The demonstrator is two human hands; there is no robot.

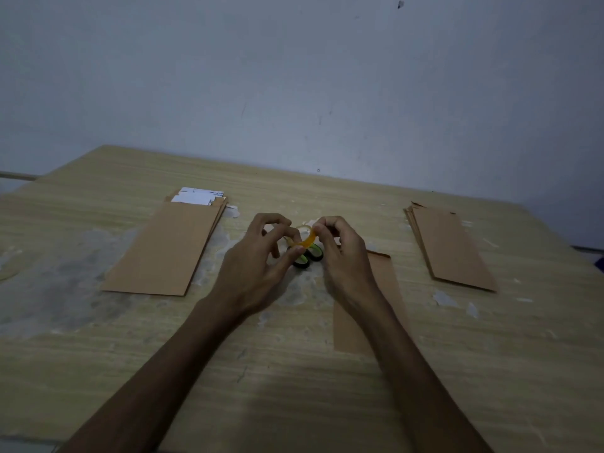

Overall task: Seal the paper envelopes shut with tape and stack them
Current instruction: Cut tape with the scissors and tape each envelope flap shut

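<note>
Over the middle of the table my left hand (261, 256) and my right hand (340, 253) meet around a small roll of yellowish clear tape (307, 237). The left thumb and fingers hold the roll while the right fingertips pinch its loose strip. Beneath the hands lie scissors with green and black handles (310, 256). One brown paper envelope (385, 289) lies flat under my right forearm, partly hidden. A stack of brown envelopes (166, 246) with white sheets (196, 196) sticking out of the top sits at the left. Another stack of brown envelopes (452, 246) rests at the right.
The wooden table (294, 387) has worn, pale patches near its middle and left. A grey wall (294, 76) rises directly behind the far edge. Small white scraps (444, 299) lie on the right side of the table.
</note>
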